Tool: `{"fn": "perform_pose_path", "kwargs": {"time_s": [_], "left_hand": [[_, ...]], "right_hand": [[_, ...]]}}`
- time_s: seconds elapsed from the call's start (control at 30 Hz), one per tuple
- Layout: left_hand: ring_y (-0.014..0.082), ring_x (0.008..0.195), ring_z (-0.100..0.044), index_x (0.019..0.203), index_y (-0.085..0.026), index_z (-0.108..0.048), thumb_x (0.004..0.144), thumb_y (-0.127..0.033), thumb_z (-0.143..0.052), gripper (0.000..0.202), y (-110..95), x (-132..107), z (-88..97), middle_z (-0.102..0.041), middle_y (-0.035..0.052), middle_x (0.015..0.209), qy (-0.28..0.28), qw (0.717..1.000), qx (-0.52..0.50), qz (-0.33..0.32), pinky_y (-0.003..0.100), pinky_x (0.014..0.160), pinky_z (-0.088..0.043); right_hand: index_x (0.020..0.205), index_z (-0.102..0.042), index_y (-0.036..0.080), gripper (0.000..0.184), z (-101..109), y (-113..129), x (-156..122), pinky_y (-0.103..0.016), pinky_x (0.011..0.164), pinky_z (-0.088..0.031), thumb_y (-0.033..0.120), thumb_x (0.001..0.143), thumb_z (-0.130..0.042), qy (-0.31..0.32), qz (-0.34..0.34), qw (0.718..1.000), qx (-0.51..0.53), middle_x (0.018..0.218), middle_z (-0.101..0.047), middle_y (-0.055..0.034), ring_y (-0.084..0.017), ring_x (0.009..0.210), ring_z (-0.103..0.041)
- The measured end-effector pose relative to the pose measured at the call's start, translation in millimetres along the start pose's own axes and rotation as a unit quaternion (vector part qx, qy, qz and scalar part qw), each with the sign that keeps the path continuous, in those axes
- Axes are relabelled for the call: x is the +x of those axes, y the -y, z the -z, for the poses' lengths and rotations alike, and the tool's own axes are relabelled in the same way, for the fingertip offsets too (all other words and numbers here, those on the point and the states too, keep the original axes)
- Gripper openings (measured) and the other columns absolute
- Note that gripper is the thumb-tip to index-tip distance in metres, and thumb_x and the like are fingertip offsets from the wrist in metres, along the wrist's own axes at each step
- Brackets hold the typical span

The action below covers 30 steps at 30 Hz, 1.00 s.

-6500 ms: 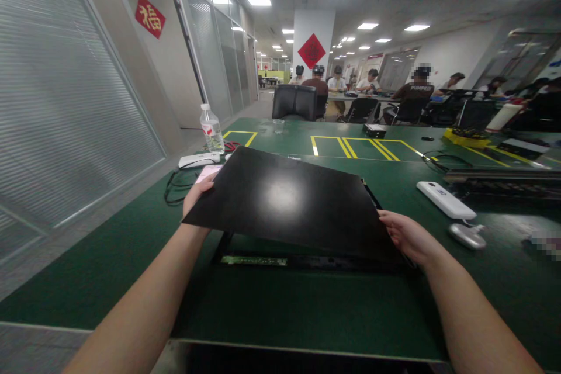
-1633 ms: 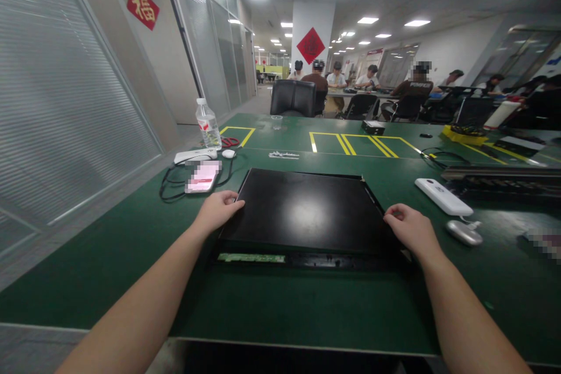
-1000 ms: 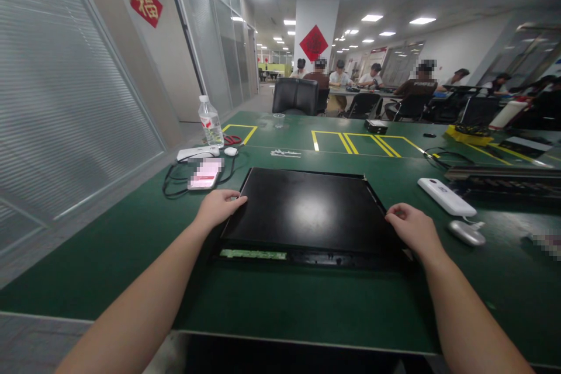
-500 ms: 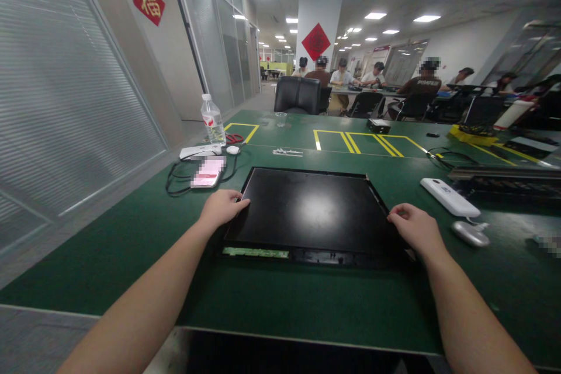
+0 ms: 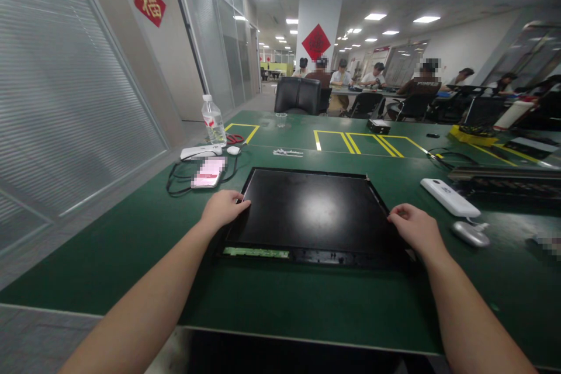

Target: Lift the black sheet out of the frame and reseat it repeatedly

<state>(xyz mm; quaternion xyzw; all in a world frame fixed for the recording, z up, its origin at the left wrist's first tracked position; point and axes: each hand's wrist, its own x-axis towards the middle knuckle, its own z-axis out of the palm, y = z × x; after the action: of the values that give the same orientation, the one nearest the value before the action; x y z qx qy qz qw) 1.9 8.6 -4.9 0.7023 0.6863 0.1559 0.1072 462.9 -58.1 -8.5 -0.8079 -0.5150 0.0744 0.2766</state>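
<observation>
Panel [image 5: 280, 210]: one, black, flat on the green desk [image 5: 307, 304], centre of frame. Strip [image 5: 256, 253]: green, along its near edge, left part. Left hand [image 5: 219, 208]: fingers slightly parted, thumb over panel's left edge; grip cannot be told. Right hand [image 5: 414, 227]: fingers drawn together at right edge; grip likewise unclear. Phone [image 5: 208, 175], bottle [image 5: 213, 123]: left of frame.

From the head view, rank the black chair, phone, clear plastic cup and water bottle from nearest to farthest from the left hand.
1. Phone: just beyond the left hand, slightly left.
2. Water bottle: behind the phone, on the left.
3. Clear plastic cup: near the green table's far edge.
4. Black chair: beyond that edge.
</observation>
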Motion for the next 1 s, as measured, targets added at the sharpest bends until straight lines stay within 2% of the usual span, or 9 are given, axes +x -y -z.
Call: {"fn": "perform_pose_path", "kwargs": {"time_s": [0.4, 0.63, 1.0], "left_hand": [[0.0281, 0.080, -0.069, 0.097, -0.020, -0.079, 0.079, -0.054, -0.056, 0.045, -6.8, -3.2, 2.4, -0.076, 0.0100, 0.086, 0.014, 0.999, 0.044, 0.009, 0.030, 0.060, -0.041], [0.0287, 0.083, -0.069, 0.092, -0.022, -0.080, 0.078, -0.050, -0.060, 0.038, -9.4, -4.1, 2.9, -0.076, 0.0086, 0.084, 0.004, 0.999, 0.042, 0.005, 0.029, 0.062, -0.042], [0.0296, 0.082, -0.069, 0.100, -0.018, -0.078, 0.080, -0.051, -0.056, 0.044, -8.5, -4.1, 2.6, -0.076, 0.0110, 0.088, 0.014, 0.999, 0.049, -0.005, 0.031, 0.063, -0.043]], "right_hand": [[0.074, -0.068, 0.024, 0.013, -2.1, -1.9, -0.5, -0.029, 0.062, -0.042, 0.032, 0.074, -0.057, -0.002, 0.010, 1.000, -0.012, 0.075, -0.070, -0.0031, -0.019, 0.068, -0.063], [0.071, -0.068, 0.024, 0.011, -2.7, -1.5, -0.1, -0.030, 0.062, -0.042, 0.031, 0.073, -0.059, -0.016, 0.019, 1.000, -0.016, 0.073, -0.070, -0.0032, -0.020, 0.067, -0.062], [0.074, -0.068, 0.024, 0.013, 0.1, 0.0, -1.1, -0.031, 0.064, -0.042, 0.032, 0.073, -0.058, -0.001, 0.002, 1.000, -0.005, 0.075, -0.070, -0.0033, -0.020, 0.070, -0.062]]}}
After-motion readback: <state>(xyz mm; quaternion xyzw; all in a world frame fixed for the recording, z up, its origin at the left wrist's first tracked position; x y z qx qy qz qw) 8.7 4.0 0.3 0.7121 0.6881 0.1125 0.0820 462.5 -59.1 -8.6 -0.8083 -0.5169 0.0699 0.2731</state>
